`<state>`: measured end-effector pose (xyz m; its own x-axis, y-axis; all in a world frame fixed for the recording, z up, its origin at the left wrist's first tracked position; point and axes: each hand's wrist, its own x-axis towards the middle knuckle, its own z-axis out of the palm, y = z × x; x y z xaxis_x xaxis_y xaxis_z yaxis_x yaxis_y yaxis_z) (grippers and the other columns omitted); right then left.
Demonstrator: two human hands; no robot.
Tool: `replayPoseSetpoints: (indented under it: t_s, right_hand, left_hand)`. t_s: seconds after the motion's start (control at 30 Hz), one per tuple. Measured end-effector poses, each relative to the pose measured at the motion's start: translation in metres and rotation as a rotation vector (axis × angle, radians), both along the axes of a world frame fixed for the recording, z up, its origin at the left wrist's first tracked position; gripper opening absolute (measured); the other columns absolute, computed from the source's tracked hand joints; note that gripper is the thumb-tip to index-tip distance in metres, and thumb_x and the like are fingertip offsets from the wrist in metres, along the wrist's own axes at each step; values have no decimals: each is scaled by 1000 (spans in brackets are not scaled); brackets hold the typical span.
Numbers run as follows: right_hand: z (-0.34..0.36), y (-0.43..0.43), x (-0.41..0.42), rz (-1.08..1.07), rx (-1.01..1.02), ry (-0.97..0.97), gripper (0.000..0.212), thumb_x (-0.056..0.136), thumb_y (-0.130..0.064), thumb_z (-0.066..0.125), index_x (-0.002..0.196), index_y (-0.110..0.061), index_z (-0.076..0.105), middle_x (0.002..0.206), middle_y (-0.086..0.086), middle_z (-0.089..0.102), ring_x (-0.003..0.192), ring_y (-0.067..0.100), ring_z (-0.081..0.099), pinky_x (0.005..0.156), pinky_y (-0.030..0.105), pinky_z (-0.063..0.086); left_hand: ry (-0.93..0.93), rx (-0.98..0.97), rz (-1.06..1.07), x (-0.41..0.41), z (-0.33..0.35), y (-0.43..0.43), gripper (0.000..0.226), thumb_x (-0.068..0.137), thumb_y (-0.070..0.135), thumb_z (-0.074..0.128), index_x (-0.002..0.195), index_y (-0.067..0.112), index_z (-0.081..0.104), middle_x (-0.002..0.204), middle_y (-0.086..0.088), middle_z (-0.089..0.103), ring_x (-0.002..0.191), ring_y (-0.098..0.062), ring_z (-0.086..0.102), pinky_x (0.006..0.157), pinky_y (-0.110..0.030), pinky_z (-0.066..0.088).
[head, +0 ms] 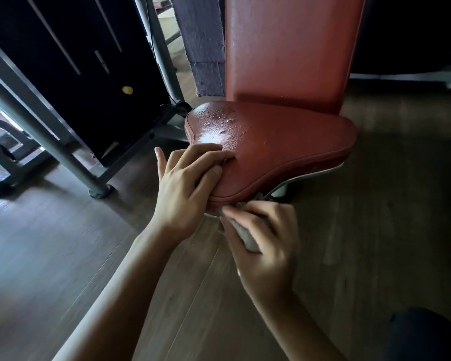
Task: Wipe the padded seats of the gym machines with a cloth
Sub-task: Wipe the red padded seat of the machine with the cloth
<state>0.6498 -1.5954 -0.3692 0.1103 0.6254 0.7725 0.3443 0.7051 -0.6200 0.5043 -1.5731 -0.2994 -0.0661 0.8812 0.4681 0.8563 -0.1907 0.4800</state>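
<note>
**Cloth at the nose of a red gym seat**

The seat pad (284, 142) is red, pebble-grained vinyl with piped seams. It is a rounded wedge, broad beneath the upright backrest (292, 48) of the same red vinyl and tapering to a blunt nose. Its long axis runs from the backrest toward the person, with the nose pointing down and left in the view. Pale flecks or droplets (219, 115) dot the far-left part of the pad.

The left hand (185, 188) grips the pad's near-left rim: its fingers bend over the top surface and edge, and its thumb sticks out free. The right hand (268, 251), blurred, is clenched around a crumpled grey cloth (246, 237) just under the nose of the pad, touching its lower edge.

A pale metal bracket (281, 190) carries the pad from below. To the left stand grey steel tubes (44, 131) and a glossy black panel (76, 74) with a small yellow dot (127, 90). The floor (63, 256) is dark wood-grain plank.
</note>
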Motion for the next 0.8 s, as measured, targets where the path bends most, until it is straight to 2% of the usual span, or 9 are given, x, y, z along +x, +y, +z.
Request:
replayPoseSetpoints:
  t_s: [0.1, 0.23, 0.3, 0.43, 0.57, 0.67, 0.8]
  right_hand:
    - [-1, 8, 7, 15, -3, 31, 7, 90, -17, 79, 94, -12, 80, 92, 2, 69, 86, 26, 63, 77, 43, 51]
    - [-7, 28, 11, -58, -198, 295, 7, 90, -10, 74, 95, -8, 77, 95, 1, 70, 92, 27, 67, 82, 49, 53]
    - [-5, 26, 6, -71, -239, 360, 8, 90, -9, 73, 97, -7, 76, 96, 1, 71, 94, 26, 68, 83, 51, 54]
    - [-2, 14, 8, -7, -130, 175, 9, 91, -11, 73, 96, -6, 77, 97, 0, 71, 97, 20, 66, 87, 37, 53]
    - [1, 58, 35, -115, -121, 173, 8, 90, -12, 74, 95, -6, 78, 95, 2, 71, 93, 23, 68, 85, 45, 54]
    - [4, 67, 48, -152, -111, 125, 8, 89, -12, 76, 95, -7, 78, 96, 2, 71, 92, 22, 69, 84, 44, 55]
    - [1, 62, 77, -174, -69, 15, 12, 85, -8, 78, 97, -6, 77, 99, 3, 68, 92, 25, 67, 84, 44, 54]
  left_hand:
    - [-1, -18, -14, -2, 0, -2, 42, 102, 41, 34, 124, 39, 69, 130, 20, 58, 126, -9, 47, 115, -67, 5]
    - [-10, -14, -19, -2, -1, -2, 42, 102, 42, 34, 124, 39, 69, 130, 20, 59, 128, -9, 46, 116, -66, 3]
    - [6, -7, -15, -3, -2, -2, 41, 103, 41, 34, 124, 39, 68, 130, 20, 58, 128, -9, 46, 117, -65, 0]
    - [53, 6, -21, -5, -3, -2, 40, 104, 39, 34, 127, 40, 66, 133, 22, 57, 129, -9, 46, 118, -64, -2]
    - [56, -17, -18, -3, 0, -4, 41, 105, 40, 32, 129, 42, 65, 134, 24, 55, 132, -5, 43, 121, -60, -9]
    - [129, -53, -36, -4, 7, -6, 43, 105, 45, 28, 131, 43, 62, 133, 26, 54, 130, -4, 44, 123, -55, -12]
    - [219, -66, -56, -7, 20, -4, 43, 101, 47, 33, 127, 39, 66, 128, 23, 58, 124, -6, 48, 126, -53, 1]
